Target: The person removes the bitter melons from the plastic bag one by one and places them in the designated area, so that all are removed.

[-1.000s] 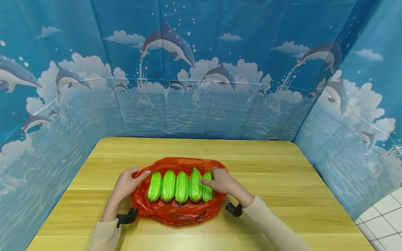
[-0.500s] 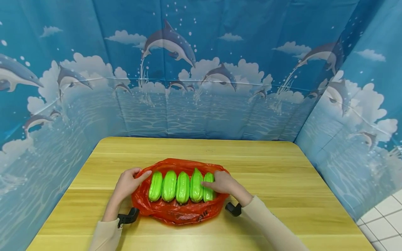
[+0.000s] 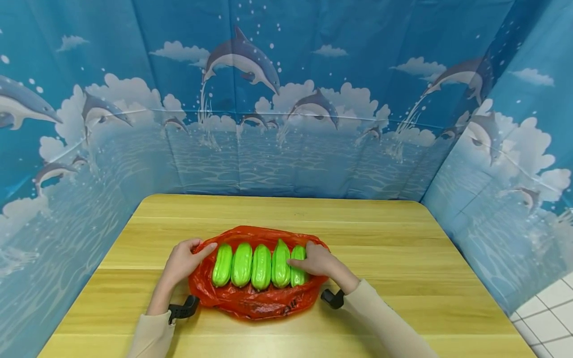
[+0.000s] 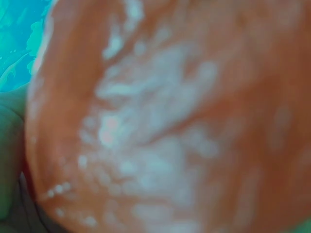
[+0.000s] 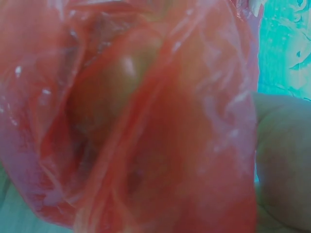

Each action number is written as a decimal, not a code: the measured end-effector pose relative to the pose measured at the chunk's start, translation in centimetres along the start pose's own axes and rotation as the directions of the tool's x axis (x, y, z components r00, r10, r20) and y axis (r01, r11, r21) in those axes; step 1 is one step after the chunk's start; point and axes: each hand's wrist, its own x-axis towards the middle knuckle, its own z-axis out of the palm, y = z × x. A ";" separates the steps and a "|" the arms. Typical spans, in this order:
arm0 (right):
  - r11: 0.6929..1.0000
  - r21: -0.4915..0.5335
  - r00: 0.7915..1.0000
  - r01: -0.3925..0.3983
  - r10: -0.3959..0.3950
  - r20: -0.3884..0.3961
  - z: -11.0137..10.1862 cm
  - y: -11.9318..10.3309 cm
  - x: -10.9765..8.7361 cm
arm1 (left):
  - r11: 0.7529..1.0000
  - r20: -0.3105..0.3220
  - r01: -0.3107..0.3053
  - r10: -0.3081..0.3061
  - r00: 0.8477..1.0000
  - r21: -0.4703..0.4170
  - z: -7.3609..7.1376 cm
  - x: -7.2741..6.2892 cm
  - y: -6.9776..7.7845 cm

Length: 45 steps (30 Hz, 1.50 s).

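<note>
A red plastic bag (image 3: 250, 308) lies spread open on the table. Inside it several bright green cucumber-shaped vegetables (image 3: 261, 267) lie side by side in a row. My left hand (image 3: 181, 261) grips the bag's left rim, thumb over the edge and fingers outside. At the right rim my right hand (image 3: 319, 259) holds the bag, its thumb stretched across the rightmost green vegetable (image 3: 298, 276). Blurred red film (image 4: 194, 121) fills most of the left wrist view. In the right wrist view, the bag (image 5: 194, 121) hides most of what is inside it.
The bag rests on a wooden table (image 3: 380, 238). Blue dolphin-printed curtains (image 3: 291, 159) stand along the back and both sides. White floor tiles (image 3: 546, 318) show at the lower right. Each wrist has a black camera mount (image 3: 184, 308).
The bag's right rim has shifted slightly to the right with my right hand. My left hand keeps its hold, and the green vegetables stay in their row.
</note>
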 end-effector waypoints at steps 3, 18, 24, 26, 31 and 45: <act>1.000 0.009 1.000 0.001 -0.001 -0.003 0.1 0.1 0.1 | 1.000 0.003 -0.003 0.003 1.000 0.003 -0.1 0.0 0.0; 0.999 0.035 0.999 -0.008 0.009 -0.046 0.4 0.3 0.4 | 1.000 0.048 -0.004 0.004 0.999 -0.004 -0.5 0.0 0.3; 0.999 0.052 0.998 -0.003 0.007 -0.069 0.5 0.5 0.4 | 1.000 0.074 -0.002 0.003 0.997 -0.005 -0.6 0.0 0.4; 0.998 0.059 0.997 0.001 0.004 -0.079 0.5 0.6 0.4 | 1.000 0.078 -0.001 0.002 0.997 -0.005 -0.7 0.0 0.4; 0.997 0.077 0.995 0.003 0.004 -0.099 0.5 0.7 0.5 | 1.000 0.082 0.001 -0.001 0.997 -0.001 -0.8 0.0 0.3; 0.991 0.131 0.987 0.017 0.004 -0.161 0.6 0.5 0.5 | 1.000 0.083 0.010 -0.010 0.996 0.000 -1.0 -0.2 -0.1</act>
